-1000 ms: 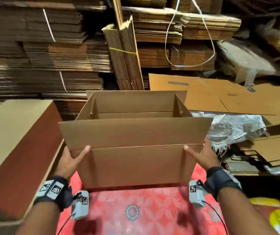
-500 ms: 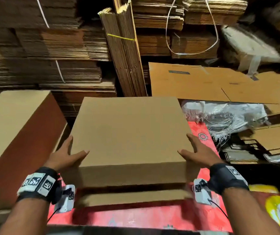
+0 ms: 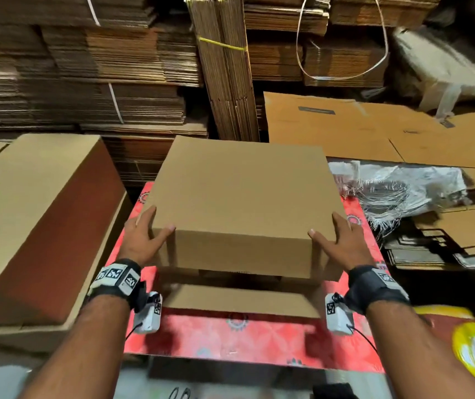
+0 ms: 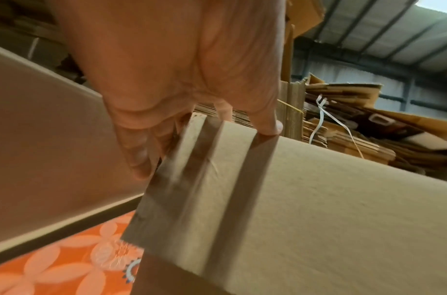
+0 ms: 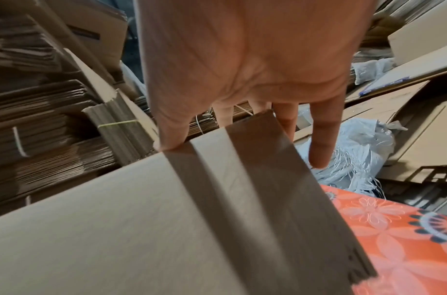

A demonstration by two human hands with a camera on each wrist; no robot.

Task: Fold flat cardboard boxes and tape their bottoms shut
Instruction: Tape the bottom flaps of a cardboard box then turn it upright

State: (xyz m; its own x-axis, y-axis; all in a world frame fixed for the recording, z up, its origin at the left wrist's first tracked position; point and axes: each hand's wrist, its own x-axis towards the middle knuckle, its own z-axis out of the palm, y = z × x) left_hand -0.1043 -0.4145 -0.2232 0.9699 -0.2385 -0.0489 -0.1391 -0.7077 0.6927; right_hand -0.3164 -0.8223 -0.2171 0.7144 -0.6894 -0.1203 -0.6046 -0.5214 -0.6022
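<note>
Your left hand and right hand grasping the near corners of the cardboard box, thumbs on top, box tipped over the red floral mat, loose flap hanging below.

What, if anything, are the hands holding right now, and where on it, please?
The cardboard box, by its two near top corners: left hand at the left corner, right hand at the right.
</note>
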